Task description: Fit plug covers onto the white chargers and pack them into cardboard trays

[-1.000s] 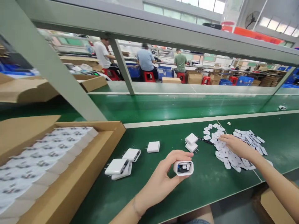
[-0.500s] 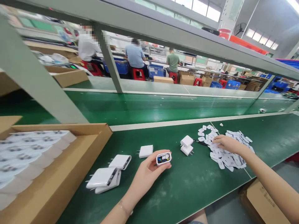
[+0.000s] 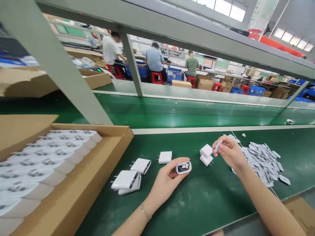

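Above the green surface, in from its edges, the left hand clamps its fingers on an open-ended white plastic charger case; the right hand pinches a thin white plate between fingers, beside a heap of flat white pieces.

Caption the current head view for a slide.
Left hand holds an open-ended white charger; right hand pinches a white cap above the green bench.

On the bench before you, the carton sits left, loose chargers lie between it and your left hand, and the heaped caps lie right of your right hand.
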Demonstrator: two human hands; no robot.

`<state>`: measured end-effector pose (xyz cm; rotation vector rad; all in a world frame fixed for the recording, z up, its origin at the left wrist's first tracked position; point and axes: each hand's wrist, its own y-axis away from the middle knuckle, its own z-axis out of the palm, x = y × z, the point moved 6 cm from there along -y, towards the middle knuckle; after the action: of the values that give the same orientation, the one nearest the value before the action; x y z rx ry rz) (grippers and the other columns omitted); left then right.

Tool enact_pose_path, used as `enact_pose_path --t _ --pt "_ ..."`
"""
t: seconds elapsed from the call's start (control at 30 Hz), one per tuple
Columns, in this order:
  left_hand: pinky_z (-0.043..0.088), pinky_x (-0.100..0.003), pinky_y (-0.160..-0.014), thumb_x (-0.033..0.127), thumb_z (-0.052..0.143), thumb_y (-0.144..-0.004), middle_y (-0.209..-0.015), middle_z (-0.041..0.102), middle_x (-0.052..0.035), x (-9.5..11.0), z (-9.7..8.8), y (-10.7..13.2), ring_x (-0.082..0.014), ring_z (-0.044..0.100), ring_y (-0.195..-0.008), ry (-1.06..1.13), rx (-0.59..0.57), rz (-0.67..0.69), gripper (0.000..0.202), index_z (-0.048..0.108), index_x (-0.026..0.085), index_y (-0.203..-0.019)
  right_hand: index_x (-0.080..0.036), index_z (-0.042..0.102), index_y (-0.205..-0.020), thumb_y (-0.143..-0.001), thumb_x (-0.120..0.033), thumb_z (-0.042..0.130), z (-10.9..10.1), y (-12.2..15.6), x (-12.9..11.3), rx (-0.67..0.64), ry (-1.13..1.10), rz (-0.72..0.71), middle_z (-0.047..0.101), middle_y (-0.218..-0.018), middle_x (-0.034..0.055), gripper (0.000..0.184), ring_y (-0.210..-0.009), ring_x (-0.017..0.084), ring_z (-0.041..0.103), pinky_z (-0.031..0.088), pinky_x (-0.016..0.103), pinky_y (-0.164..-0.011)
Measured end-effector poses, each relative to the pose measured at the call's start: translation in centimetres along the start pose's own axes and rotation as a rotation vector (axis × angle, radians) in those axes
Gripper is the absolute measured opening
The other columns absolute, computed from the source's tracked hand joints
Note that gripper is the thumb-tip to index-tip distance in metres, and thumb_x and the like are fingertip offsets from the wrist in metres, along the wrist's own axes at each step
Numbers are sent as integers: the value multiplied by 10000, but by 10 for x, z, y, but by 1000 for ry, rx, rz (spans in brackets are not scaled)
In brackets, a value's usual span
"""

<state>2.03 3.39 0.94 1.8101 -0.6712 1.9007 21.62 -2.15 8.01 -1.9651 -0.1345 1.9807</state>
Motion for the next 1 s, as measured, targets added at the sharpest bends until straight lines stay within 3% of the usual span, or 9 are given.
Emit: enact_pose_path --t 0.07,0.17,0.3,0.4,0.5,0.6,0.7,0.87,1.0 --pt "515 -341 -867 251 664 -724 -1107 629 -65 1 -1 0 -229 594 -1002 1 7 14 304 627 205 -1022 -252 644 -860 -765 -322 678 27 -8 9 -50 -250 40 649 -733 -7 123 -613 114 609 490 246 -539" --pt "527 -367 -843 242 645 -748 -1065 620 -65 0 -1 0 -229 603 -970 69 10 22 293 579 208 -1031 -258 658 -1022 -767 -292 679 55 -11 30 -144 -298 143 633 -744 -1 258 -549 89 570 453 219 -483" --pt "527 -380 -843 236 643 -753 -980 621 -59 -3 0 -1 -223 610 -933 138 5 -38 232 554 191 -962 -223 665 -1070 -772 -293 670 60 -2 58 -156 -239 306 620 -724 3 306 -597 92 552 491 268 -621" --pt "530 -353 -831 236 640 -756 -971 624 -53 -5 0 -1 -210 612 -917 133 18 -85 228 562 192 -966 -215 660 -1091 -732 -257 704 57 6 64 -207 -148 346 619 -857 31 364 -726 118 580 507 270 -687" --pt "537 -315 -794 238 630 -765 -977 626 -48 -5 1 -1 -200 619 -893 99 3 -111 219 573 200 -973 -253 631 -1136 -783 -242 645 53 11 53 -225 97 195 602 -1013 50 354 -873 152 597 526 266 -718" --pt "534 -282 -777 213 616 -769 -972 630 -44 -5 3 -2 -190 626 -881 70 -12 -134 218 568 205 -981 -298 554 -1228 -874 -190 520 55 15 33 -201 480 -105 629 -1094 48 372 -978 172 599 510 326 -847" --pt "529 -247 -750 160 595 -758 -956 638 -40 -5 4 -2 -175 627 -860 46 -25 -162 235 567 205 -987 -313 402 -1349 -894 -152 488 67 22 22 -282 652 -362 638 -1152 43 489 -1058 190 585 486 378 -902" --pt "515 -231 -776 140 581 -775 -957 638 -25 -1 7 1 -152 620 -844 92 -85 -151 239 560 225 -998 -270 328 -1389 -892 -145 499 77 23 26 -387 680 -389 607 -1219 44 540 -1183 172 512 447 350 -970" --pt "500 -220 -778 237 591 -813 -975 635 -23 1 6 6 -146 603 -844 185 -140 -138 242 568 241 -1054 -276 299 -1402 -904 -148 472 78 23 27 -424 663 -365 584 -1254 49 543 -1234 168 466 416 353 -1006"
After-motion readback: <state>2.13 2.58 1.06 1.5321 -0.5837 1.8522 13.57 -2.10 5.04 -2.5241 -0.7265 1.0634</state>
